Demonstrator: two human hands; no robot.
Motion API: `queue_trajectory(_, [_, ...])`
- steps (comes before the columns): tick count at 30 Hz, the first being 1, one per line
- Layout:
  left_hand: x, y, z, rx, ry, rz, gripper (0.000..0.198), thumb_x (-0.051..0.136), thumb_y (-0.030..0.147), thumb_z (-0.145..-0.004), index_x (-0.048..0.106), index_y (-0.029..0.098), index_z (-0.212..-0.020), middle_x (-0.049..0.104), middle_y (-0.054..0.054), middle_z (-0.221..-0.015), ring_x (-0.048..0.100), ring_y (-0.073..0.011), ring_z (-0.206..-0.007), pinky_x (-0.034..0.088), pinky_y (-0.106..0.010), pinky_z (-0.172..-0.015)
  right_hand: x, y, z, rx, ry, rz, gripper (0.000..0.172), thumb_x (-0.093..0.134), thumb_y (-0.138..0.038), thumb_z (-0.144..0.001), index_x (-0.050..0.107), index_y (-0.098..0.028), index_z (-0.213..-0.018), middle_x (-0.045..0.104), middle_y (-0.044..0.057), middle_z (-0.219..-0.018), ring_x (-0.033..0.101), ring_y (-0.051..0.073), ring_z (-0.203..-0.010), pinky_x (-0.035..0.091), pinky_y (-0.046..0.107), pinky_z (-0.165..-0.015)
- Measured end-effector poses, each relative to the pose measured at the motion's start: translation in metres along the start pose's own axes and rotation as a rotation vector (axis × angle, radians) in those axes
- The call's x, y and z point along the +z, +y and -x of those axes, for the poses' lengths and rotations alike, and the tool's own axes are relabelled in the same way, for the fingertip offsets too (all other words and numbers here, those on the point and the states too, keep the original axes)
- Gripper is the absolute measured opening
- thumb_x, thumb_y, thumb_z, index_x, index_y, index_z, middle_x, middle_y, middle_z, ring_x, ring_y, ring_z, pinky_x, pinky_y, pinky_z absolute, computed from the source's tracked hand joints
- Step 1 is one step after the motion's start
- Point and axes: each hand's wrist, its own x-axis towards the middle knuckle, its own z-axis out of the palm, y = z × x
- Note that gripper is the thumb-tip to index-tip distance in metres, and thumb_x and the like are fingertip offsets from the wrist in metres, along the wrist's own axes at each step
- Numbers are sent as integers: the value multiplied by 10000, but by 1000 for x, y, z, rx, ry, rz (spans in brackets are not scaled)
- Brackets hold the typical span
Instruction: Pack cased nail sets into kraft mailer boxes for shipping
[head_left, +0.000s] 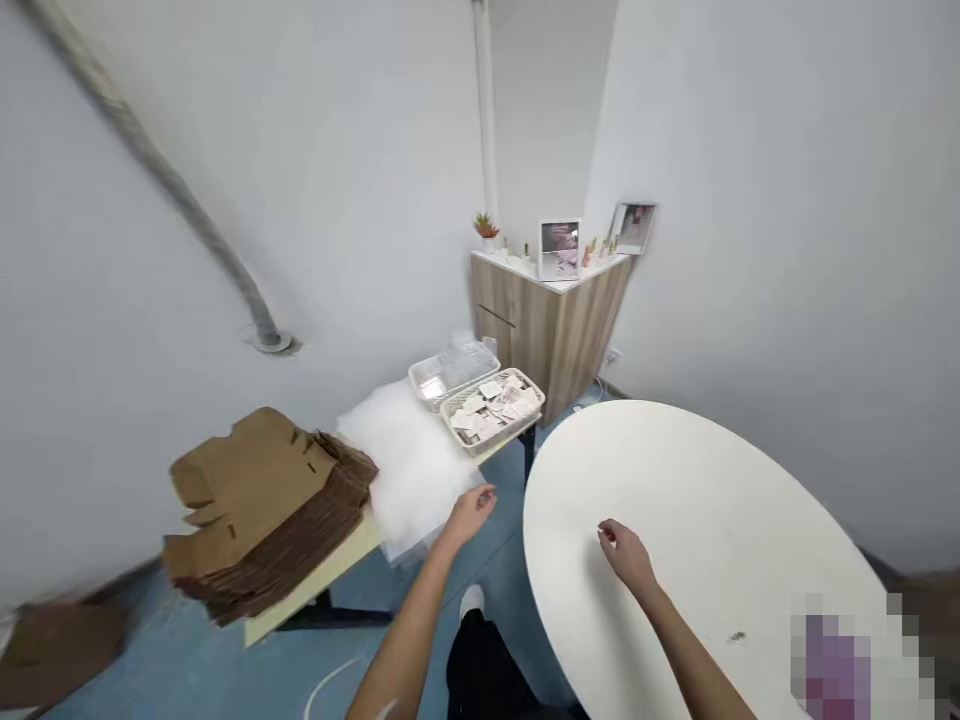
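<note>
My left hand (471,512) reaches forward over the gap between two tables, its fingers loosely curled and empty, close to the near edge of a pile of white fluffy padding (409,455). My right hand (626,555) hovers over the round white table (720,480), fingers curled inward with the fingertips pinched together; whether anything is in them I cannot make out. Left of the padding lies a stack of flat brown cardboard blanks (262,505) on a long side table (337,570).
Beyond the padding stand a basket of small paper cards (493,408) and a tray of clear plastic pieces (450,370). A wooden corner cabinet (551,320) carries framed pictures and a small plant. My legs and a white shoe (471,600) show on the blue floor.
</note>
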Motion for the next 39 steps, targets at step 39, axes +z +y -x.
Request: queue_trajectory(39, [-187, -83, -188, -26, 342, 125, 271, 489, 298, -819, 641, 228, -1031, 622, -60, -1065, 639, -184, -883, 552, -341, -754, 156, -361, -422, -450, 268, 204, 444, 465, -301, -863, 497, -151, -1280, 520, 140, -1330, 409, 286, -1217, 317, 420, -1006])
